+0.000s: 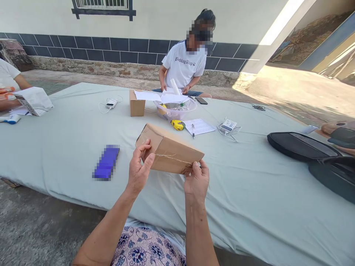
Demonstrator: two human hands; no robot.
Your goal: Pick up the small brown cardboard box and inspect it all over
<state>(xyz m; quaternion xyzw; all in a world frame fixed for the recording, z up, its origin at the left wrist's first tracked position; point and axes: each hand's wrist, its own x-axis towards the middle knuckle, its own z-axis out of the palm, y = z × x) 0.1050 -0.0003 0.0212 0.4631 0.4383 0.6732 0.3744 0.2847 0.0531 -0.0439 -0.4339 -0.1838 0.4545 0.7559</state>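
Observation:
I hold a folded brown paper bag (169,149) tilted in the air above a pale green sheet (249,207). My left hand (140,168) grips its near left side, thumb on the front and fingers behind. At the bag's lower right corner, my right hand (197,180) pinches the paper. A thin string runs across the bag between my two hands.
A blurred blue object (106,162) lies on the sheet to the left. Beyond are a small brown box (137,106), a clear bowl (175,108), a yellow tape measure (177,125), papers and a pen. A seated person (185,62) works opposite. Black bags (302,146) lie right.

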